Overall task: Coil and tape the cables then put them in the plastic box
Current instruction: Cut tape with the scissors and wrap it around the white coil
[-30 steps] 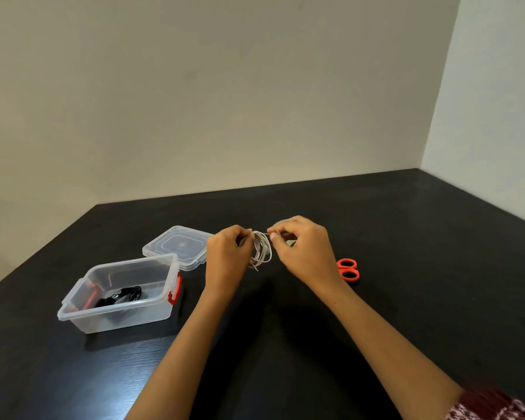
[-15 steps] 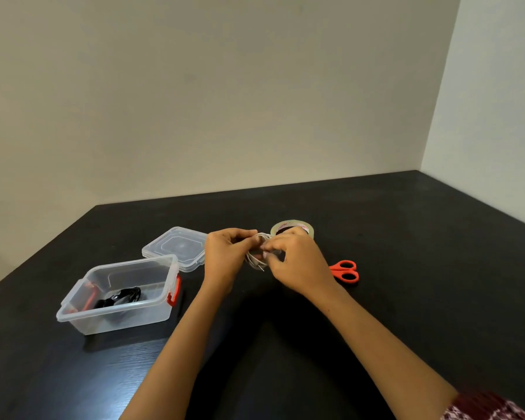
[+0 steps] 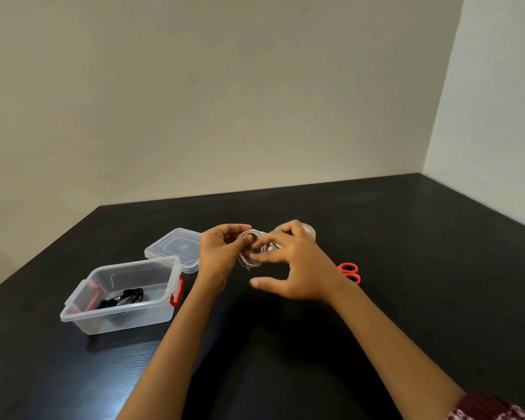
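Centre frame, above a black table: left hand gripping a coil of white cable — right hand spread open, fingertips on the coil. Tape roll and orange scissors mostly hidden behind that hand. Lower left: open plastic box holding a dark cable — lid beside it.

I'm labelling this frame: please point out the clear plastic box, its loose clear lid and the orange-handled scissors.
Clear plastic box (image 3: 134,316): head view, near side wall.
Loose clear lid (image 3: 176,245): head view, flat top.
Orange-handled scissors (image 3: 348,268): head view, upper handle loop.
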